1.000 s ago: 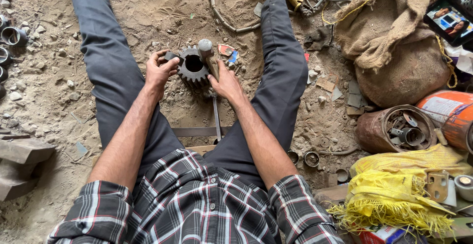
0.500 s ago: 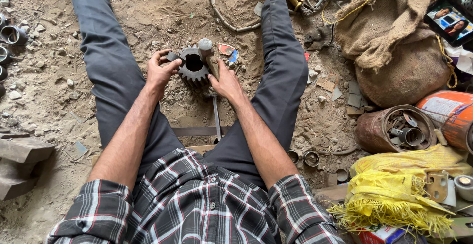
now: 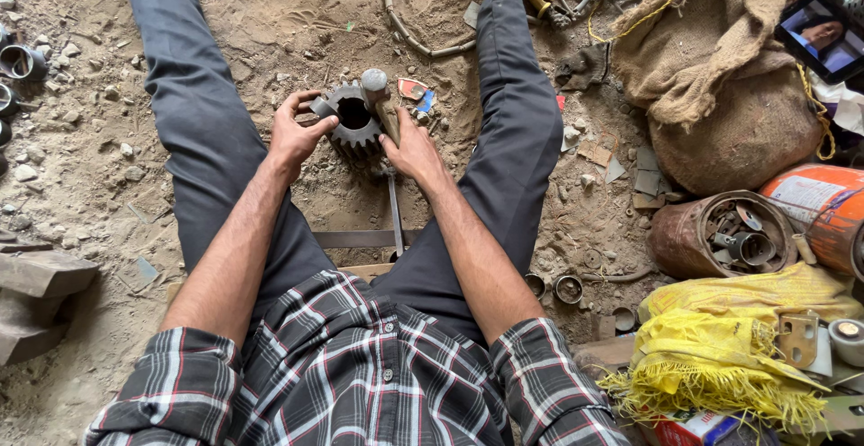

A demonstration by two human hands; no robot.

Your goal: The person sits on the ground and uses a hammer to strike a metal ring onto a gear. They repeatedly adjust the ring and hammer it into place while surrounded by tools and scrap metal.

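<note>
Crowding rt hand [image 3: 412, 147] w/ gear [image 3: 354, 122]: rusty can [image 3: 711, 234], burlap sack [image 3: 720, 77].

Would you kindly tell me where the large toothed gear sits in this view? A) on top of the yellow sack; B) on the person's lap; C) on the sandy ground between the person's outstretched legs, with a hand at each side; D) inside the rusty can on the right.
C: the gear lies on the sandy ground between the legs, left hand and right hand flanking it.
</note>
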